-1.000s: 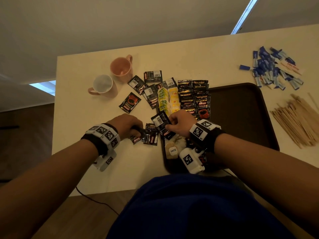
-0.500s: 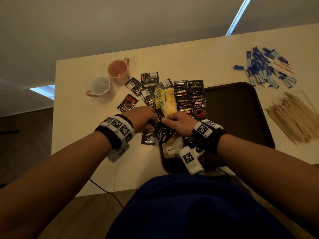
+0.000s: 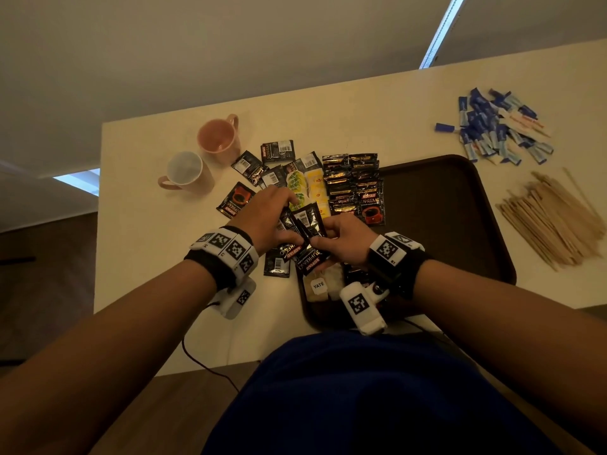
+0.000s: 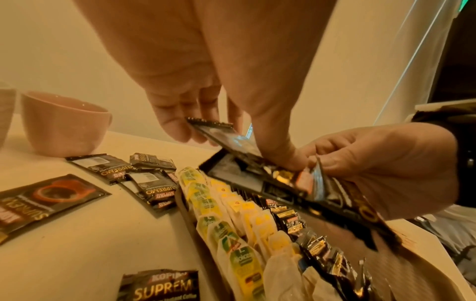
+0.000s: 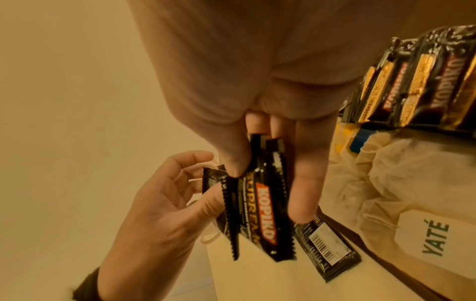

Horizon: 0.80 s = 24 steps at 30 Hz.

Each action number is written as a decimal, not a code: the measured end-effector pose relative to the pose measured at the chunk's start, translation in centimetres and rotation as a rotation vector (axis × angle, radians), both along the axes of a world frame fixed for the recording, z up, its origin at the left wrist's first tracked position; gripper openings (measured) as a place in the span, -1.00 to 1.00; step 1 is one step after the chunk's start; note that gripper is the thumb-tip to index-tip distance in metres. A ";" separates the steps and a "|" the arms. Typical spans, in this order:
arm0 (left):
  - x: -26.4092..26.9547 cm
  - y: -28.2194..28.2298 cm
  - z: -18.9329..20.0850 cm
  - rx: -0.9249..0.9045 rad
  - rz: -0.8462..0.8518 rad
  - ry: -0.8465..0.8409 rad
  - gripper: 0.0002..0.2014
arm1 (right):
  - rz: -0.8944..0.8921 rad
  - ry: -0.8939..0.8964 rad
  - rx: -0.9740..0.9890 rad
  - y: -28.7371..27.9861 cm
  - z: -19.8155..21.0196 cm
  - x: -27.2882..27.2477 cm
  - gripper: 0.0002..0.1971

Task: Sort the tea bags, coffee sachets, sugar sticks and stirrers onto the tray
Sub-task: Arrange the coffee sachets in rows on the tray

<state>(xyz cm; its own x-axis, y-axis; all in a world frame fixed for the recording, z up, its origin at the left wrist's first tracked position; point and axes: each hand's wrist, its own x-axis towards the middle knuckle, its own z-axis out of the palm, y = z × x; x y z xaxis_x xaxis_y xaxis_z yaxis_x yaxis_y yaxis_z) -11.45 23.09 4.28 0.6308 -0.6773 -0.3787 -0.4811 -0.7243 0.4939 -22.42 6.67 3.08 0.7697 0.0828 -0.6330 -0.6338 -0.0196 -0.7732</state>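
A person stands at the near edge of the bench, gathering black coffee sachets (image 3: pixel 307 231) into a small stack held above the tray's (image 3: pixel 460 192) near left corner: the right hand (image 3: pixel 341 241) pinches the stack, and the left hand (image 3: pixel 266 218) pinches one more sachet against it. The coffee step looks half done, with loose sachets (image 3: pixel 259 165) on the bench left of the tray. Next, I think, the stack wants laying beside the coffee rows (image 3: pixel 354 185) on the tray; sugar sticks (image 3: pixel 496 129) and stirrers (image 3: pixel 555 218) wait untouched near the right edge.
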 end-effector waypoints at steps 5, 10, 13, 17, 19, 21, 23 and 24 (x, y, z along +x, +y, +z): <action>-0.1 -0.3 0.2 -0.023 0.032 0.163 -0.31 | -0.058 0.013 0.100 -0.2 0.6 -0.3 -0.85; 0.2 -0.7 0.2 -0.053 0.065 0.199 -0.43 | -0.176 0.122 0.246 0.0 0.9 0.1 -0.74; 0.3 -1.0 0.3 -0.079 0.062 0.181 -0.44 | -0.208 0.142 0.298 -0.3 1.2 0.4 -0.72; 0.2 -1.5 0.5 -0.167 0.063 0.195 -0.44 | -0.159 0.070 0.183 -1.0 1.1 0.2 -0.79; 0.2 -1.7 0.5 -0.212 0.104 0.215 -0.44 | -0.164 0.045 0.143 -1.3 1.1 0.2 -0.79; 0.0 -1.8 0.7 -0.286 0.204 0.264 -0.44 | -0.187 0.038 0.154 -1.5 1.0 0.3 -0.78; -0.3 -1.8 0.8 -0.406 0.326 0.344 -0.40 | -0.235 0.045 0.204 -1.8 1.3 0.3 -0.79; -0.6 -1.8 0.9 -0.454 0.382 0.387 -0.38 | -0.255 0.044 0.232 -1.9 1.4 0.4 -0.79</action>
<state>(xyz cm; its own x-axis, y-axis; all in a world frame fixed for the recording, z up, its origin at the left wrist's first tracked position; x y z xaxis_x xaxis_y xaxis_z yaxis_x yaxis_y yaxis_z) -12.01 21.27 5.23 0.7328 -0.5794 -0.3568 0.0372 -0.4895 0.8712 -22.04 4.76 4.53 0.7563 0.0370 -0.6531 -0.6287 0.3171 -0.7101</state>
